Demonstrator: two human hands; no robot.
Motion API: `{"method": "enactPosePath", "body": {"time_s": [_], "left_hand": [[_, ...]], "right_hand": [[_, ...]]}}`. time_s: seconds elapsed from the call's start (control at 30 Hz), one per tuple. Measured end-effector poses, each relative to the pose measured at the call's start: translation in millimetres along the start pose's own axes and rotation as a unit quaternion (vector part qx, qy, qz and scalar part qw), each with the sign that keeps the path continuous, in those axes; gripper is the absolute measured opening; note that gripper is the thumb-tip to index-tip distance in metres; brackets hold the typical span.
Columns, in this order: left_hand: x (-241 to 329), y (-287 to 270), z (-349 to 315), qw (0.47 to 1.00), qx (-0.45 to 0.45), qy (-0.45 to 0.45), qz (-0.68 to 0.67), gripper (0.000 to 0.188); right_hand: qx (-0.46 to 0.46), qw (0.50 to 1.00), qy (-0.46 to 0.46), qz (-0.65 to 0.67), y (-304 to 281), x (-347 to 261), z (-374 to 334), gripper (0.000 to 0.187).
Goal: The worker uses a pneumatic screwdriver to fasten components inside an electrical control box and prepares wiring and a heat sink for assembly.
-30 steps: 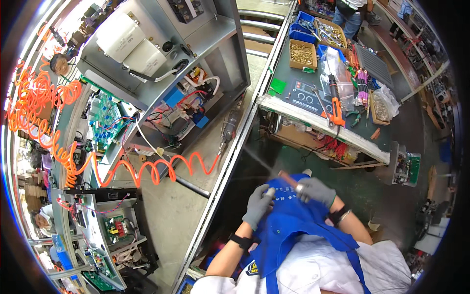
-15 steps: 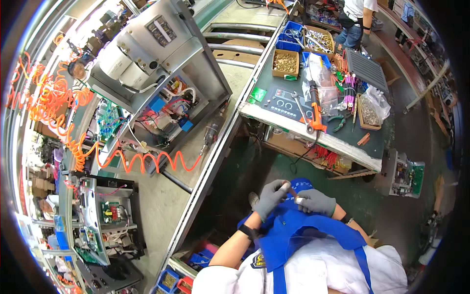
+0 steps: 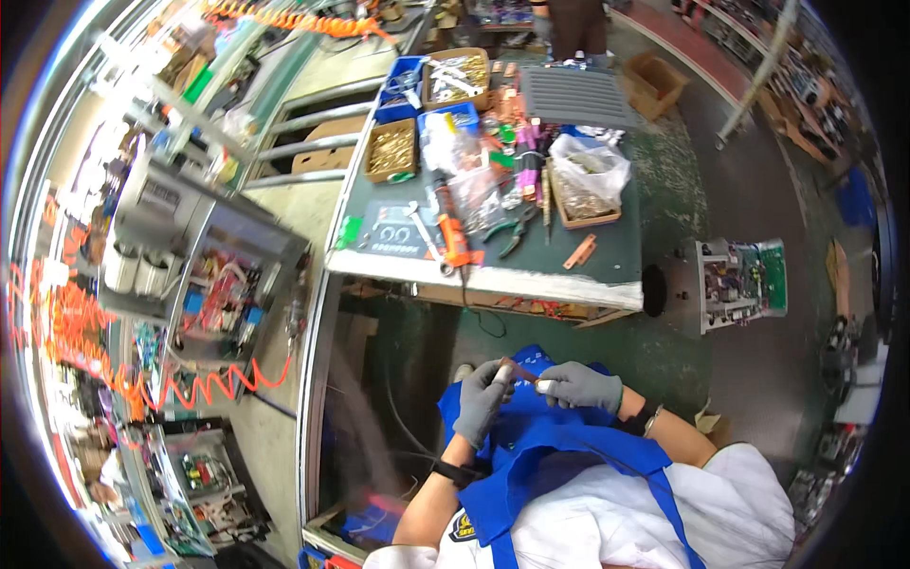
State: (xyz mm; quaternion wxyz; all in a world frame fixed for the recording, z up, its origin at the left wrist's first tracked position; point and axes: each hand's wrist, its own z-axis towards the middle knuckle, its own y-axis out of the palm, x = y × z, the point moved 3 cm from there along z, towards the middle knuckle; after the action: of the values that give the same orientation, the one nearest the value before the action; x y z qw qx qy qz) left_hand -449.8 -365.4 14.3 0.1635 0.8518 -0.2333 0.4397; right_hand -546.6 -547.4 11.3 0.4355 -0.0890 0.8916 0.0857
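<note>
Copper-brown strip (image 3: 524, 373), slanted, held at both ends

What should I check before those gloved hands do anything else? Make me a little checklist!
1. Left hand gloved: ok, grey glove on.
2. Right hand gloved: ok, matching grey.
3. Brown strip held: ok, between both hands.
4. Grip firm enough: cannot tell from a picture.
5. Bench free of loose tools: not ok; a wrench and pliers lie there.
6. Strip undamaged: cannot tell, too small.
</note>
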Motion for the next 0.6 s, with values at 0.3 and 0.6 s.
{"method": "enactPosePath", "body": {"time_s": [0.3,0.6], "left_hand": [[53.6,-3.5,124.6,0.955,0.059,0.179,0.228,0.043],[141.0,-50.0,324.8,0.865,0.258,0.06,0.426,0.095]], "right_hand": [[0.331,0.91,0.016,0.249,-67.0,93.0,-100.2,0.022],[0.498,0.811,0.054,0.303,-58.6,109.5,-137.1,0.021]]}}
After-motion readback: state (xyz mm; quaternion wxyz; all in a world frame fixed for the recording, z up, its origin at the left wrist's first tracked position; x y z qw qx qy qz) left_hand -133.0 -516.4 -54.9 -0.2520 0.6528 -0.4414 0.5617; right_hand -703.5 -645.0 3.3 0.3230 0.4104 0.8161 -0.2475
